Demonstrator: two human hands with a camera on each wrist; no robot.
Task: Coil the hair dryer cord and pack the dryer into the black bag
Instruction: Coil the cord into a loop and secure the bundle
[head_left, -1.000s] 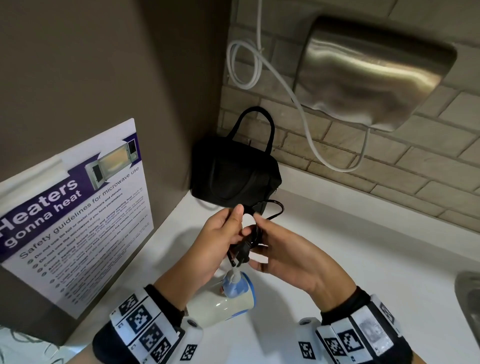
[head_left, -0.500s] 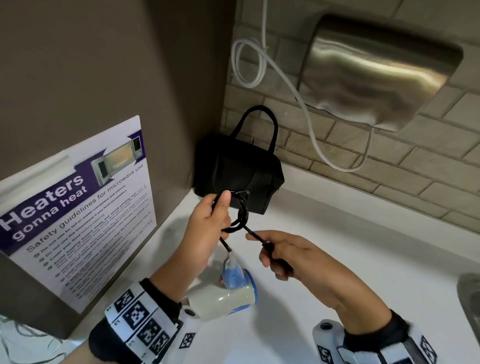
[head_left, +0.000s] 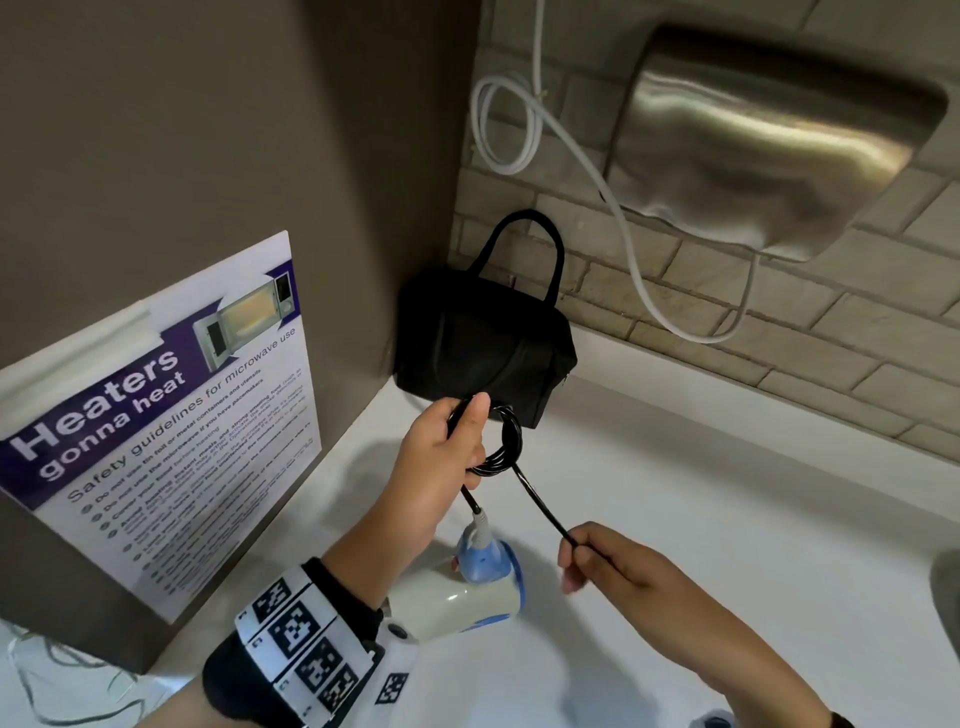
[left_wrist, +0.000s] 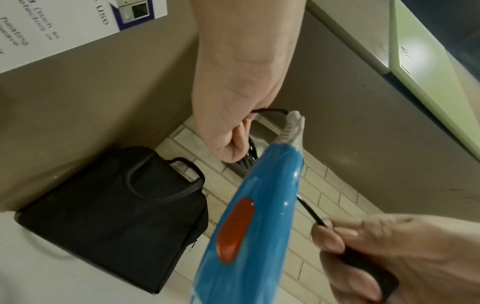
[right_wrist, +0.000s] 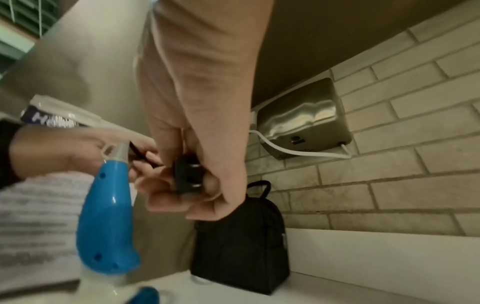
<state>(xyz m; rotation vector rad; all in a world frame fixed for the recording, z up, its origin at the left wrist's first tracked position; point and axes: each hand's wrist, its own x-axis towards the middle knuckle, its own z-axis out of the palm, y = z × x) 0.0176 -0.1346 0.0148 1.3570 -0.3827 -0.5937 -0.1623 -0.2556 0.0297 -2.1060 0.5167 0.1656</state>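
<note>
1. Where things sit: the left hand (head_left: 441, 457) has its fingers curled round a small stack of loops of the black cord (head_left: 506, 449), thumb pinned on top. The right hand (head_left: 605, 558) is closed round the plug (right_wrist: 188, 178) at the free end, with a short straight run of cord stretched between the two hands.

2. The hair dryer (head_left: 467, 587) hangs below the left hand by its cord, blue handle up, white body low over the white counter (head_left: 701, 493); I can't tell if it actually touches. So don't yank: the strain relief (head_left: 480, 519) is probably taking the load.

3. Only that short tail looks left to wind, so I'd say the coiling is almost done. Bring the right hand up and over in the same direction as the loops already there, so the last turn lies flat against them and doesn't cross into a figure eight.

4. Keep the left thumb clamped until the new loop is under it. Shiny cord like this likely springs open the second you relax.

5. Tuck the plug against the bundle, prongs facing away from the dryer body.

6. The black bag (head_left: 483, 353) stands in the corner just behind the hands, handle up, apparently shut. It'll need a free hand to open, so maybe set the dryer down first.
</note>
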